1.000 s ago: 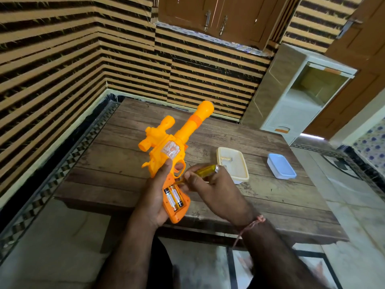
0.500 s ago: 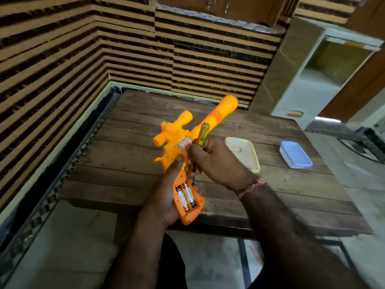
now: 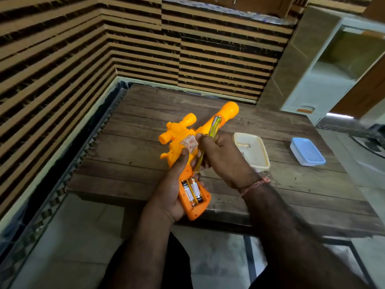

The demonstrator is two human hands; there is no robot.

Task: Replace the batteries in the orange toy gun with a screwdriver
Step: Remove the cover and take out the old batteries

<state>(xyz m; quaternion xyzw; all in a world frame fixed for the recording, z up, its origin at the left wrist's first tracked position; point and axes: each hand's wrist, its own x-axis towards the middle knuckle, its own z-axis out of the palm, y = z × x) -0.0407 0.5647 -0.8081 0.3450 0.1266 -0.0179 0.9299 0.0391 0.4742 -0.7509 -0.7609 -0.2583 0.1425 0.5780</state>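
The gun (image 3: 187, 151) is held above the table's (image 3: 129, 155) near edge, its grip compartment open with two batteries (image 3: 192, 191) seated. The left hand (image 3: 173, 192) wraps the grip; the right hand (image 3: 223, 157) pinches the screwdriver (image 3: 208, 142), tip at the batteries' upper end. Levering gently under one battery end, gun held steady, should lift it without slipping. Beyond the gun sits a cream tray (image 3: 259, 161), farther a blue box (image 3: 307, 151).
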